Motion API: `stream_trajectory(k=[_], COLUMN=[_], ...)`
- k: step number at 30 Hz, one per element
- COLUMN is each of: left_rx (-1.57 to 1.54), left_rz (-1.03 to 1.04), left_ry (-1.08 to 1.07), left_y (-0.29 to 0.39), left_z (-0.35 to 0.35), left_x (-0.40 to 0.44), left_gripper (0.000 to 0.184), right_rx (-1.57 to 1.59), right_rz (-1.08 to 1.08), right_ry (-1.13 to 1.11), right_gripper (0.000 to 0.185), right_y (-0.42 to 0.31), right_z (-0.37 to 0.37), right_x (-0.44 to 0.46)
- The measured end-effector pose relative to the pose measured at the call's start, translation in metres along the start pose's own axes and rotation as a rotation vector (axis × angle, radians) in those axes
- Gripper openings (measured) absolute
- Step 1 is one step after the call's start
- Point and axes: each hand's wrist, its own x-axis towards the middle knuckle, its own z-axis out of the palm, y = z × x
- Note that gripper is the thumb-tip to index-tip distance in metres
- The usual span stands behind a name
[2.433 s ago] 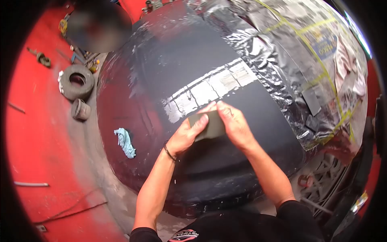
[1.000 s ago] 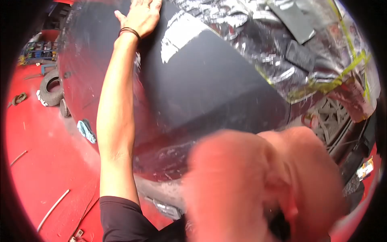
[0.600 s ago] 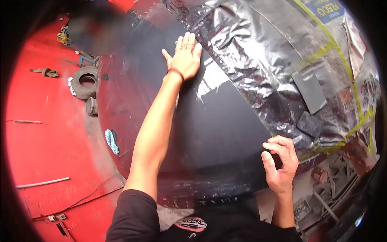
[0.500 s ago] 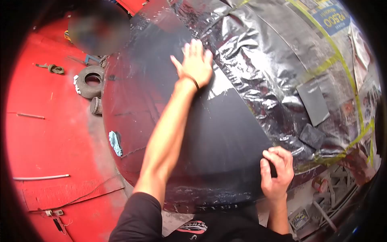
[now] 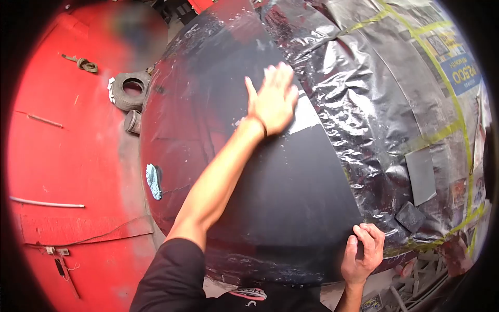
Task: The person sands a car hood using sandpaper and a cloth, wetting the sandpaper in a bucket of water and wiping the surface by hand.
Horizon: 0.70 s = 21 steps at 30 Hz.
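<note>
My left hand (image 5: 273, 103) lies flat with spread fingers on a large, curved, dark panel (image 5: 296, 192), which looks like a car hood. A dark band circles its wrist. A bright white patch (image 5: 306, 115) shows beside this hand, partly covered by it. At the panel's near right corner, my right hand (image 5: 365, 252) is loosely curled, its thumb apart from the fingers and nothing visible between them. Whether its fingertips touch the panel edge, I cannot tell. Shiny crinkled plastic sheeting (image 5: 345, 104) borders the panel on the right.
On the sheeting lie a grey rectangular sheet (image 5: 421, 176) and a dark block (image 5: 410, 217). Yellow-green tape (image 5: 434, 136) crosses the masking paper. A light blue cloth (image 5: 153, 181) rests on the panel's left side. A tire (image 5: 125, 96) stands by the red surface (image 5: 67, 151) at left.
My left hand has slid a little nearer to me along the panel, still flat. The camera view has shifted and turned slightly. My right hand stays by the corner, fingers a little more raised.
</note>
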Motion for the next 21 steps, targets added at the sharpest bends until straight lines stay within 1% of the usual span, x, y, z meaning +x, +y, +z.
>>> stream_trajectory(k=[2,4,5,6,7,8,9,10,12,14,15,16,17,18,19,20,21], left_rx=[0.028,0.159,0.148,0.052,-0.019,0.072,0.161,0.25,0.294,0.04,0.101,0.101,0.115,0.005,-0.045,-0.016,0.012], left_rz=[0.111,-0.072,-0.201,-0.319,-0.342,-0.324,-0.309,-0.296,-0.031,0.108,0.106,-0.035,-0.207,-0.302,-0.357,-0.35,-0.347], left_ry=[-0.108,-0.094,-0.029,0.069,0.061,0.01,-0.047,-0.098,0.022,-0.069,-0.044,0.007,-0.001,0.014,-0.057,-0.034,-0.009], left_y=[-0.013,-0.06,-0.105,-0.156,-0.188,-0.176,-0.145,-0.115,-0.053,-0.044,-0.063,-0.091,-0.13,-0.174,-0.191,-0.183,-0.163], left_z=[-0.013,-0.022,-0.02,-0.011,-0.012,-0.016,-0.018,-0.017,-0.002,-0.014,-0.017,-0.019,-0.023,-0.025,-0.036,-0.036,-0.031], left_x=[-0.038,-0.018,0.001,0.019,0.029,0.025,0.013,-0.003,-0.072,-0.113,-0.108,-0.094,-0.071,-0.052,-0.04,-0.049,-0.06], left_gripper=[0.067,0.066,0.064,0.064,0.064,0.063,0.063,0.062,0.063,0.065,0.065,0.063,0.063,0.063,0.065,0.065,0.066], right_rx=[0.013,0.008,0.01,0.01,0.013,0.017,0.021,0.013,0.006,-0.006,-0.017,-0.03,-0.031,-0.027,-0.022,-0.017,-0.016], right_rz=[0.004,0.001,0.006,0.009,0.006,0.002,0.062,0.058,0.051,0.029,0.015,0.004,-0.001,0.006,0.015,0.022,-0.042], right_ry=[-0.008,-0.024,-0.026,-0.028,-0.026,-0.023,-0.026,-0.029,-0.028,-0.028,-0.029,-0.03,-0.029,-0.038,-0.044,-0.05,-0.001], right_gripper=[0.033,0.033,0.033,0.033,0.032,0.032,0.032,0.031,0.031,0.03,0.03,0.03,0.029,0.03,0.03,0.03,0.025], right_y=[-0.001,-0.001,-0.003,-0.004,-0.003,-0.004,-0.006,-0.006,-0.004,-0.002,-0.001,0.0,-0.001,0.0,0.0,-0.003,-0.011], right_z=[0.0,-0.002,-0.002,-0.002,-0.002,-0.002,-0.002,-0.002,-0.001,0.0,0.0,0.0,0.0,-0.001,-0.002,-0.003,-0.002], right_x=[0.001,0.0,-0.001,-0.002,-0.001,0.0,-0.002,-0.003,-0.005,-0.004,-0.005,-0.006,-0.005,-0.005,-0.006,-0.007,-0.002])
